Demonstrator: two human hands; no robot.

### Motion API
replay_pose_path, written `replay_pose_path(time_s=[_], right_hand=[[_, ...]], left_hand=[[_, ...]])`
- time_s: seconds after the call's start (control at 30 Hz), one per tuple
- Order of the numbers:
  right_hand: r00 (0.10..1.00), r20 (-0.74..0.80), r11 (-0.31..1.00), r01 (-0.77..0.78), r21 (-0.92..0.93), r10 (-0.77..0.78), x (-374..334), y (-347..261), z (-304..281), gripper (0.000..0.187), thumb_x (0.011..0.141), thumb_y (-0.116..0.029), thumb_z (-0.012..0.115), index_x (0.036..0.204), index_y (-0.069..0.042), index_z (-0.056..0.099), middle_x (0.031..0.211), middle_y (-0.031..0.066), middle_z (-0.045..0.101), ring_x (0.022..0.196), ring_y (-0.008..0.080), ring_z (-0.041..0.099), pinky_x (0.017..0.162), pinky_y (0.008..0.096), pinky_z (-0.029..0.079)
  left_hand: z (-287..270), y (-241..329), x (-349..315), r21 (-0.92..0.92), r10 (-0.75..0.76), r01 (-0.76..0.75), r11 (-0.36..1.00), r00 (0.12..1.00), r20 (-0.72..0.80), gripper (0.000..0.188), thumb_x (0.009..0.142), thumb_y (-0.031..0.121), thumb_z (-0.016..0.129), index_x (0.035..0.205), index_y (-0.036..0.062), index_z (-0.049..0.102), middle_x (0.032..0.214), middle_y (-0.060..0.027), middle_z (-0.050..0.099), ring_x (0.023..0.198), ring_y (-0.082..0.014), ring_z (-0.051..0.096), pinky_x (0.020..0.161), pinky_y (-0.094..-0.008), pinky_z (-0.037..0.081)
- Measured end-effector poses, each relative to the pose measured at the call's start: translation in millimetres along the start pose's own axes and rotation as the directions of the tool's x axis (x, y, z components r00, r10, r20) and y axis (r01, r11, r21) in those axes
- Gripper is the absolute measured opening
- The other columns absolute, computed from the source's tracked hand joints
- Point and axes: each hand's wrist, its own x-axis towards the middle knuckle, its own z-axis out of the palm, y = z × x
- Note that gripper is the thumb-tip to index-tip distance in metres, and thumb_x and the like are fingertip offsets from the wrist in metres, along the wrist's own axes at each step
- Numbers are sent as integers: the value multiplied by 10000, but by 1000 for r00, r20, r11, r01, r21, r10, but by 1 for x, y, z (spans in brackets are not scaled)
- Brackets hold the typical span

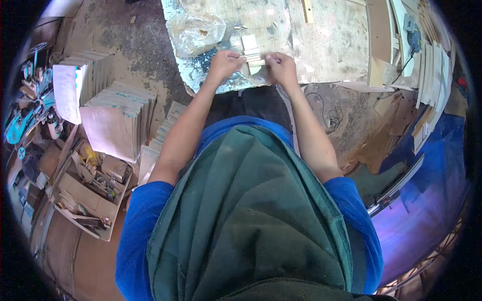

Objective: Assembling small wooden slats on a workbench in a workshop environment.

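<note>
Left hand point(226, 65) and right hand point(282, 69): each grip pinched on opposite ends of small wood strips point(255, 61), at table point(329, 47) near edge. Clear plastic bag point(196, 34) left.

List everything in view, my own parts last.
Worktable: one, pale, blotched, top centre
Small wooden pieces: several, pale, tabletop's near edge
Plastic bag: one, clear, tabletop's left
Wooden strip: one, yellowish, table's far side
Panel stacks: at least two, pale, floor left
Scrap box: one, brown, lower left
Equipment: several, teal, far left
Boards: many, pale, right
Cable: at least one, dark, floor right
Covering: count unclear, blue, far right
Garment: one, dark green, bottom centre
Sleeves: two, blue, beside the garment
Left hand: one, bare, pieces' left
Right hand: one, bare, pieces' right
</note>
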Motion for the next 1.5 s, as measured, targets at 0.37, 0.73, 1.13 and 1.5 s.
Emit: replay_pose_path(time_s=[0.37, 0.73, 1.13, 1.5], right_hand=[[996, -80, 995, 53, 89, -45, -9, 5, 20, 257, 858, -225, 656, 990, -20, 738, 851, 186, 722, 807, 254, 716, 745, 351, 542], [994, -101, 996, 42, 80, -34, -26, -16, 23, 220, 839, -183, 709, 973, -12, 742, 809, 180, 719, 725, 195, 697, 694, 319, 529], [970, -216, 984, 138, 115, -111, -18, 0, 38, 175, 789, -102, 736, 934, -7, 750, 865, 201, 719, 795, 279, 706, 758, 342, 525], [966, -230, 981, 150, 125, -118, -17, 2, 39, 177, 784, -122, 737, 924, -13, 751, 855, 199, 707, 796, 311, 691, 744, 348, 517]], left_hand=[[13, 9, 1, 58, -69, 68, 996, 998, 12, 284, 858, 208, 745, 802, -58, 665, 707, -131, 709, 605, -158, 700, 520, -286, 552], [13, 28, -2, 554, -130, 56, 831, 987, 95, 516, 954, 401, 568, 680, -26, 662, 582, -116, 650, 521, -205, 654, 545, -356, 533], [21, 15, -2, 598, -16, -7, 802, 999, 34, 520, 977, 380, 521, 676, -14, 677, 569, -128, 632, 523, -253, 638, 582, -399, 514], [24, 21, -5, 592, -37, -2, 806, 998, 54, 453, 954, 340, 540, 831, -67, 698, 762, -261, 669, 818, -414, 675, 802, -485, 516]])
